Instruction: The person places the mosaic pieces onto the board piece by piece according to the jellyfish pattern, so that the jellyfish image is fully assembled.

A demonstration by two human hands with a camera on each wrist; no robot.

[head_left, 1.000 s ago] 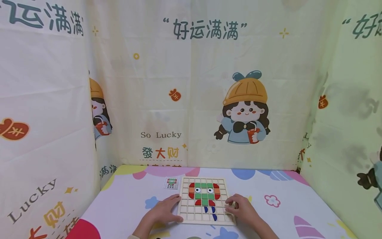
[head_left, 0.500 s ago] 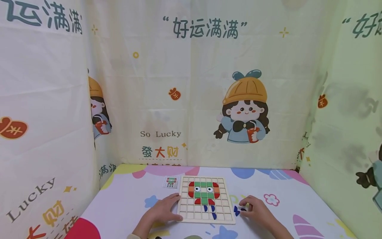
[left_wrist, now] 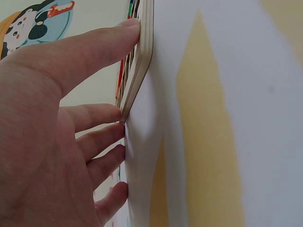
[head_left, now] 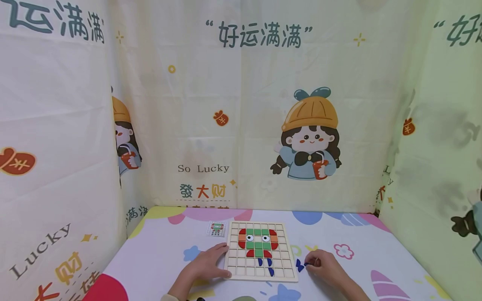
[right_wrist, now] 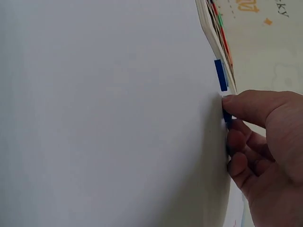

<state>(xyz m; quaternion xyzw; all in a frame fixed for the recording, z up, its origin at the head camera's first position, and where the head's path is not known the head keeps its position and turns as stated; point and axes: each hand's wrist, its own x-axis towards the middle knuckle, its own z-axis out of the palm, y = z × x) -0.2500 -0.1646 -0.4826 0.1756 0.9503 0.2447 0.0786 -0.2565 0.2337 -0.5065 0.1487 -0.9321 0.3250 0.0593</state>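
Observation:
A square wooden grid board (head_left: 235,267) lies on the table, with green, red and orange pieces and two eye pieces forming a figure. Below them sit several dark blue half-round pieces (head_left: 271,271). My left hand (head_left: 207,264) rests at the board's left edge, thumb and fingers spread; in the left wrist view the thumb (left_wrist: 102,47) touches the board's side. Right of the board, my right hand (head_left: 326,267) pinches a dark blue piece (right_wrist: 227,113) between thumb and fingers, its exact shape partly hidden. Beside it on the table are other dark blue pieces (head_left: 299,265).
A small pattern card (head_left: 216,228) showing a similar figure lies just beyond the board's upper left corner. The table (head_left: 158,246) has a printed white cover. Patterned cloth walls (head_left: 241,146) rise at the back and both sides.
My right hand has moved from the board's right edge out to the dark blue pieces on the table, and its fingers have closed on one. The left hand stays in place.

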